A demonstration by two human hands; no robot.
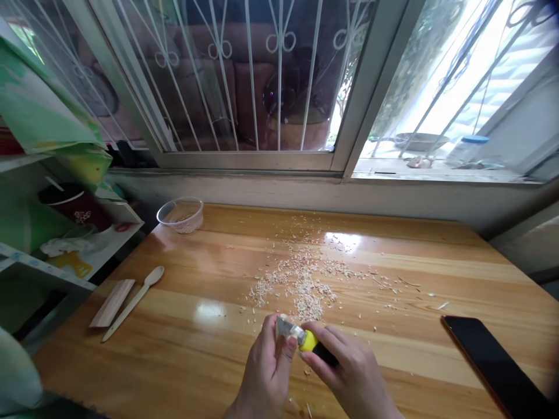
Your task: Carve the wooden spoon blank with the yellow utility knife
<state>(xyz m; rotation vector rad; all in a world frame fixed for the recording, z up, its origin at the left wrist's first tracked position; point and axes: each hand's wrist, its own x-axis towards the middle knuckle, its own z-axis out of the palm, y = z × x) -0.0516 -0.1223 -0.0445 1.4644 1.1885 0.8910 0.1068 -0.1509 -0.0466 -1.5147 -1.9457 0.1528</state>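
Observation:
My right hand (pixel 349 372) is closed around a yellow and black utility knife (pixel 312 343), its metal blade (pixel 288 329) pointing left. My left hand (pixel 268 366) pinches something small against the blade with thumb and fingers; what it holds is hidden. Both hands meet low over the near middle of a glossy wooden table (pixel 196 349). Just beyond them lies a scatter of pale wood shavings (pixel 301 279).
A wooden spoon (pixel 133 302) and a flat wooden strip (pixel 112 302) lie at the table's left. A clear plastic bowl (pixel 180 215) stands at the back left. A dark phone (pixel 493 361) rests near the right edge. Shelves with clutter (pixel 65 233) stand left; a barred window (pixel 244 81) behind.

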